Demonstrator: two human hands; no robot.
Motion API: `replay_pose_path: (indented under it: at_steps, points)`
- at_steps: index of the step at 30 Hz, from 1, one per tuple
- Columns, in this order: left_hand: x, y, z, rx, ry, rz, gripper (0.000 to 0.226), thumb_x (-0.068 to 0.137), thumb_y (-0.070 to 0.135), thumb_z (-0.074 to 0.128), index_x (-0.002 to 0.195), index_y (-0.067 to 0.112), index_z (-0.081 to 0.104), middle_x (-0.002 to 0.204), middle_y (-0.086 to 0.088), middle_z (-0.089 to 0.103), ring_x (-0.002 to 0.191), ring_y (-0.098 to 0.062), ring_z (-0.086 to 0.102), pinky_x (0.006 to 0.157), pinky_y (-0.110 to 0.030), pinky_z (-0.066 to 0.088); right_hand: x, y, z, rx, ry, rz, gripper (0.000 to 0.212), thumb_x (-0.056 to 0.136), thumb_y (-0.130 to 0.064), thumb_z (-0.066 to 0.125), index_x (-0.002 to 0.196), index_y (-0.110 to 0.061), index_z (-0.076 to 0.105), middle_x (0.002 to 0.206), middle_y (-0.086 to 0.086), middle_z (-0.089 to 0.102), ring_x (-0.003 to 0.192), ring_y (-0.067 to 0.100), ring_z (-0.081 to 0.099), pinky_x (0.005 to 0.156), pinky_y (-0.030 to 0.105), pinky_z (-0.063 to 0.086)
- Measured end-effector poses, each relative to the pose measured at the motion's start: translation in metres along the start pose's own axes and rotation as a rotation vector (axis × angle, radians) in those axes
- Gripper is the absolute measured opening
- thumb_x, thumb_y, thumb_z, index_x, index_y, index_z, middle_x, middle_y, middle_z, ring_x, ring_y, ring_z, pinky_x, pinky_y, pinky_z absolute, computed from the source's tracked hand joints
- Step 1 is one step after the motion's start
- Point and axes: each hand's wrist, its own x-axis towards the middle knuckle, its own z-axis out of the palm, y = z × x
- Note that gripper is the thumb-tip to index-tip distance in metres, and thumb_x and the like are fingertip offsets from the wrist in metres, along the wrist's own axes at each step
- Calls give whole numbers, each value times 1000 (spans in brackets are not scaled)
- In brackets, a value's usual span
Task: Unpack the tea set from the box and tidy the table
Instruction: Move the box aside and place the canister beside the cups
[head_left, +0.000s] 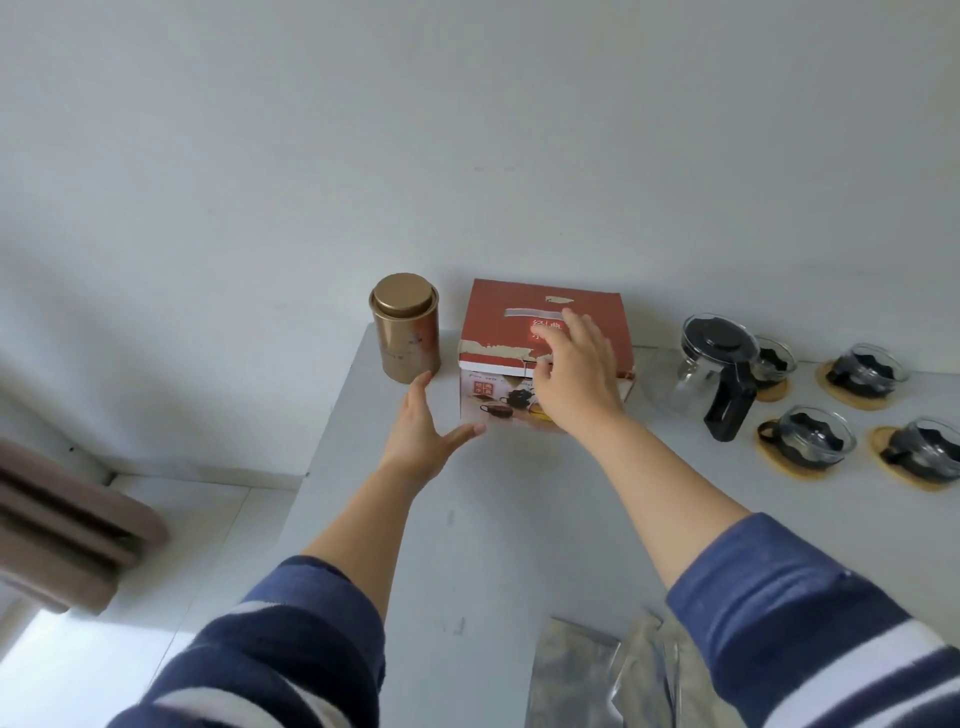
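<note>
A red and white tea set box (498, 322) stands at the back of the grey table (498, 519), its lid flaps down. My right hand (574, 374) lies spread over the box's front top edge, fingers apart. My left hand (423, 434) hovers open at the box's lower left corner, thumb near the front face, holding nothing. To the right stand a glass teapot (719, 364) with a black lid and handle, and several glass cups (815, 439) with black holders on wooden coasters.
A gold tea tin (405, 330) stands just left of the box, near the table's left edge. Silver foil pouches (608, 675) lie at the table's near edge. A brown chair (62, 525) is on the floor to the left. A white wall is behind.
</note>
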Motion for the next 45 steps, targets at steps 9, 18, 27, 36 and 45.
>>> replay_pose_path:
  at_steps: [9, 18, 27, 36, 45]
  points:
    - [-54, -82, -23, 713, -348, -56, 149, 40, 101, 27, 148, 14, -27, 157, 3, -32, 143, -15, -32, 116, -58, -14, 30, -112, 65, 653, -296, 26, 69, 89, -10, 58, 149, -13, 24, 147, 8, 42, 132, 23, 44, 94, 24, 38]
    - [-54, -94, -20, 699, -304, -43, 142, 50, 99, 38, 150, 19, -24, 157, 7, -31, 141, -14, -36, 116, -53, -18, 90, -116, 129, 785, -206, 387, 126, 66, -35, 85, 152, -19, -7, 158, 5, 19, 143, 29, 29, 115, 46, 28]
    - [-56, -94, -20, 735, -319, -56, 140, 52, 98, 39, 150, 20, -24, 158, 7, -30, 142, -15, -34, 116, -54, -18, 86, -118, 133, 879, -94, 262, 97, 58, -34, 88, 137, -18, 33, 138, -1, 50, 124, 19, 50, 103, 32, 42]
    - [-66, -83, -23, 792, -318, -72, 133, 57, 97, 30, 153, 17, -17, 160, 5, -24, 146, -15, -26, 117, -54, -14, 27, -109, 23, 1092, -230, 97, 84, 59, -29, 90, 128, -18, 44, 122, -6, 60, 111, 12, 58, 95, 42, 52]
    - [-91, 8, 66, 859, -326, -47, 83, 93, 66, 7, 153, 14, -12, 162, 1, -20, 148, -17, -21, 119, -55, -7, -4, 26, -130, 956, -78, 75, 78, 66, -30, 86, 130, -20, 42, 121, -7, 59, 108, 9, 56, 91, 38, 53]
